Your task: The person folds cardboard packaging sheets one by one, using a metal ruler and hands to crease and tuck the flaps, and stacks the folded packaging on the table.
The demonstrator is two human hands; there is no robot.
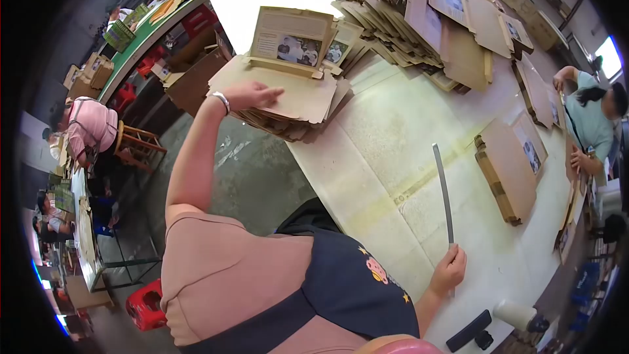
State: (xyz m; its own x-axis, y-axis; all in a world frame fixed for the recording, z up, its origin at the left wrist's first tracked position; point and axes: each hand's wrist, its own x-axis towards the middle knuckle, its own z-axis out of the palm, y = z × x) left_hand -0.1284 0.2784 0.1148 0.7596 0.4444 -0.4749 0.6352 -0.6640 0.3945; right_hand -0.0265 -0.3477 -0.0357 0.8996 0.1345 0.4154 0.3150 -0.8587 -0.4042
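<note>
My left hand (pixel 254 95), with a band on its wrist, is over the top sheet of a stack of flat brown cardboard box blanks (pixel 288 95) at the table's left edge. Its fingers are partly bent and apart, and nothing shows between them. Behind it a cardboard flap with a printed photo (pixel 296 49) stands raised at the stack's back. Low on the right, my right hand (pixel 449 269) is closed around the lower end of a long, thin grey strip (pixel 443 190). The strip points away from me above the white table (pixel 367 177).
More cardboard blanks (pixel 400 33) are heaped at the back. A smaller cardboard stack (pixel 508 167) stands on the right. Near the front right are a dark oblong object (pixel 468 331) and a pale bottle (pixel 514 314). A co-worker (pixel 590 111) is at the right edge; others sit at the left.
</note>
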